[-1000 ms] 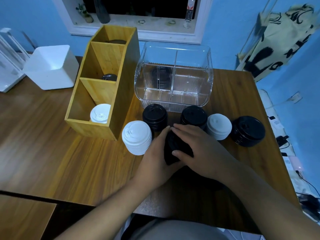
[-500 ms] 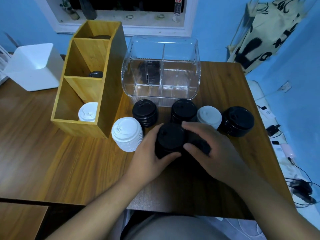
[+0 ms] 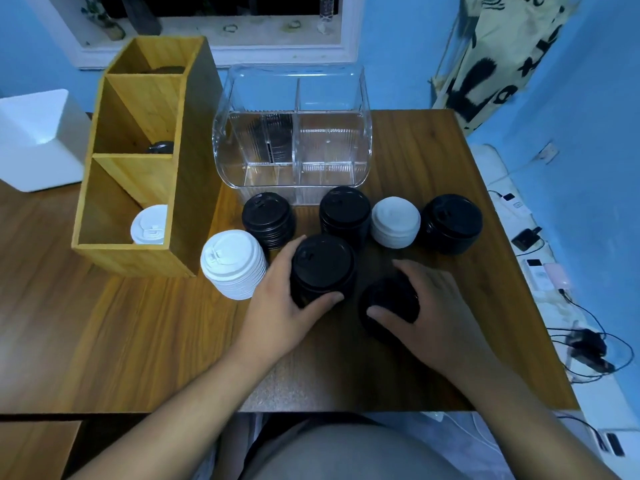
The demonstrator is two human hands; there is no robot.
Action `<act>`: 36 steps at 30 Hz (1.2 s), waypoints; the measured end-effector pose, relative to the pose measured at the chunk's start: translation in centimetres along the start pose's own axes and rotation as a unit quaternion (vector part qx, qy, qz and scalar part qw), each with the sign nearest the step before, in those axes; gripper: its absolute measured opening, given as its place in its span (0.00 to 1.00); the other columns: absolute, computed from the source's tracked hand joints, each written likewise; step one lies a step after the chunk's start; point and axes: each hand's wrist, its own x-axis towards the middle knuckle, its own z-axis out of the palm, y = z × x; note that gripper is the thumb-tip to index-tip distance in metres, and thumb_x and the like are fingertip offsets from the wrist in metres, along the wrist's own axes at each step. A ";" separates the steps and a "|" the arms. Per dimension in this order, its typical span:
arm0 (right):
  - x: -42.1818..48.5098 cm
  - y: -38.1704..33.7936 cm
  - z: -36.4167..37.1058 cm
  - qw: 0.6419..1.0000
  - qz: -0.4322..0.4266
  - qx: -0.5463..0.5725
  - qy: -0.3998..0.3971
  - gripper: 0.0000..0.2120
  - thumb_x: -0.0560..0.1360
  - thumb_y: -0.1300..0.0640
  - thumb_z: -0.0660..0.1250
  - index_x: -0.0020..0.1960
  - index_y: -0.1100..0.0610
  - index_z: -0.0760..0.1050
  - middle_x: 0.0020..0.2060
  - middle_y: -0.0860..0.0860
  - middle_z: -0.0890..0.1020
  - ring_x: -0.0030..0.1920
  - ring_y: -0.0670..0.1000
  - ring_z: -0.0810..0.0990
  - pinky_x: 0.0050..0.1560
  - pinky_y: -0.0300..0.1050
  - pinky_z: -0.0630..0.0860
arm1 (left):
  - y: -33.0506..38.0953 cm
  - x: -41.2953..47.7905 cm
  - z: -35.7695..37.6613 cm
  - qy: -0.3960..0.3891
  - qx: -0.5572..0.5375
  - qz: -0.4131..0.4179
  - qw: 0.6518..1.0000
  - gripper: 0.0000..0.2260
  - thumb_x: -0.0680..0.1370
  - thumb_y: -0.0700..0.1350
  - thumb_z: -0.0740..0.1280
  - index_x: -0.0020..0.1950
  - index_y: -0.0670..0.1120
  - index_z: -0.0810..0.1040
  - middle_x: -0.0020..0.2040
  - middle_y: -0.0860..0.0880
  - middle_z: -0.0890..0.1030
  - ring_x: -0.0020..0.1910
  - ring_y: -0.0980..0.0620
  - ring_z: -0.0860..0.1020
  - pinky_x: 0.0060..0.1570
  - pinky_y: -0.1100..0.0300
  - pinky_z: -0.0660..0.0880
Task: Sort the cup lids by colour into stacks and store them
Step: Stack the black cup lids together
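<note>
The left hand (image 3: pixel 282 306) wraps the tall stack of black plastic cup lids (image 3: pixel 322 265) on the wooden surface (image 3: pixel 138 323), the right hand (image 3: pixel 429 306) clutches a shorter black lid stack (image 3: pixel 388 296) beside it — a tilted merge could spill lids or bump the neighbouring white lid stack (image 3: pixel 233 265).

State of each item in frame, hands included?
left hand: grips near black stack, upright.
right hand: curled over low black pile.
large white stack: upright, free.
small white stack: upright, free.
back-left black stack: upright, free.
back-middle black stack: upright, free.
far-right black stack: upright, free.
wooden organiser: white lid in near slot, black lid in middle slot.
clear box: dark lids visible in left half.
</note>
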 end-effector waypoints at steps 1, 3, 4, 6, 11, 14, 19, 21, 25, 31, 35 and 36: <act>0.3 -0.1 -0.1 1.000 -0.004 -0.005 -0.003 0.41 0.70 0.28 0.66 0.77 0.45 0.63 0.71 0.45 0.72 0.70 0.47 0.64 0.65 0.41 0.65 | 0.0 0.0 0.0 0.000 0.001 0.001 1.000 0.39 0.71 0.59 0.77 0.78 0.50 0.65 0.72 0.57 0.73 0.72 0.59 0.71 0.72 0.55 0.70; 0.8 -0.3 -0.6 1.000 -0.014 -0.009 -0.025 0.39 0.71 0.32 0.70 0.77 0.45 0.63 0.69 0.44 0.73 0.69 0.45 0.66 0.62 0.37 0.62 | 0.0 0.0 0.1 0.000 0.000 0.002 1.000 0.39 0.72 0.59 0.77 0.78 0.50 0.65 0.72 0.56 0.73 0.72 0.58 0.71 0.71 0.54 0.70; 0.9 -0.3 -0.9 0.999 -0.022 -0.012 -0.036 0.39 0.71 0.32 0.70 0.77 0.44 0.63 0.71 0.44 0.72 0.70 0.45 0.66 0.62 0.36 0.61 | 0.0 0.0 0.1 -0.001 0.001 0.002 1.000 0.39 0.72 0.59 0.77 0.78 0.50 0.65 0.72 0.56 0.73 0.72 0.58 0.71 0.71 0.53 0.70; 0.9 -0.1 -1.5 0.996 -0.042 -0.032 -0.068 0.40 0.71 0.30 0.68 0.78 0.43 0.61 0.75 0.42 0.68 0.73 0.44 0.62 0.66 0.35 0.57 | 0.0 0.0 0.0 -0.002 0.001 0.000 1.000 0.40 0.72 0.60 0.77 0.78 0.50 0.64 0.72 0.56 0.73 0.72 0.58 0.71 0.71 0.52 0.70; 0.2 0.6 -1.9 0.990 -0.072 -0.041 -0.114 0.39 0.70 0.30 0.67 0.78 0.38 0.59 0.76 0.40 0.65 0.70 0.34 0.56 0.69 0.34 0.53 | 0.2 0.1 -0.1 0.000 -0.009 -0.016 1.000 0.41 0.70 0.61 0.77 0.78 0.52 0.64 0.72 0.58 0.73 0.72 0.60 0.71 0.71 0.55 0.70; 0.7 -0.3 -2.8 0.997 -0.056 0.043 -0.017 0.37 0.67 0.29 0.67 0.73 0.39 0.67 0.69 0.39 0.73 0.67 0.37 0.66 0.68 0.41 0.65 | 0.0 0.1 -0.1 -0.003 -0.010 -0.009 1.000 0.41 0.70 0.62 0.78 0.77 0.52 0.65 0.70 0.58 0.74 0.71 0.59 0.72 0.69 0.54 0.72; 3.4 -5.4 -2.4 0.986 -0.145 0.054 0.055 0.36 0.69 0.30 0.67 0.72 0.46 0.72 0.68 0.43 0.75 0.68 0.43 0.69 0.66 0.41 0.66 | -0.5 0.1 0.1 0.003 0.001 -0.012 1.000 0.42 0.68 0.64 0.78 0.77 0.53 0.66 0.69 0.57 0.75 0.68 0.57 0.75 0.65 0.51 0.75; 4.5 -7.0 -1.3 0.986 -0.163 0.024 0.028 0.36 0.70 0.31 0.66 0.73 0.46 0.71 0.70 0.44 0.73 0.70 0.46 0.67 0.69 0.42 0.63 | -0.4 0.2 0.1 0.006 -0.010 -0.007 1.000 0.39 0.68 0.60 0.79 0.75 0.53 0.67 0.67 0.57 0.76 0.65 0.57 0.76 0.62 0.51 0.77; 5.5 -7.7 0.2 0.984 -0.174 -0.024 -0.010 0.36 0.71 0.35 0.71 0.75 0.44 0.68 0.71 0.43 0.69 0.71 0.47 0.65 0.71 0.45 0.66 | -0.3 0.1 0.0 0.011 -0.022 0.003 1.000 0.35 0.69 0.54 0.80 0.72 0.53 0.69 0.64 0.59 0.77 0.63 0.59 0.77 0.60 0.55 0.77; 5.8 -7.6 0.7 0.986 -0.160 0.022 -0.040 0.36 0.71 0.38 0.74 0.76 0.44 0.67 0.72 0.41 0.65 0.71 0.44 0.67 0.68 0.41 0.69 | -0.7 0.1 0.1 0.011 -0.012 0.003 1.000 0.37 0.69 0.57 0.79 0.74 0.53 0.69 0.66 0.58 0.77 0.64 0.59 0.76 0.61 0.53 0.78; 6.0 -7.5 0.9 0.987 -0.145 0.027 -0.057 0.36 0.72 0.36 0.72 0.77 0.41 0.65 0.75 0.39 0.63 0.73 0.43 0.65 0.69 0.41 0.67 | -0.7 -0.1 0.0 0.004 0.000 0.007 1.000 0.41 0.71 0.58 0.77 0.79 0.51 0.63 0.73 0.56 0.73 0.71 0.61 0.71 0.68 0.59 0.73; 6.0 -7.5 0.9 0.987 -0.144 0.031 -0.056 0.36 0.72 0.36 0.72 0.77 0.41 0.65 0.75 0.39 0.63 0.73 0.43 0.65 0.70 0.42 0.68 | -0.6 0.0 0.0 0.004 0.000 0.011 1.000 0.40 0.71 0.57 0.77 0.79 0.51 0.64 0.72 0.56 0.73 0.71 0.61 0.71 0.68 0.58 0.73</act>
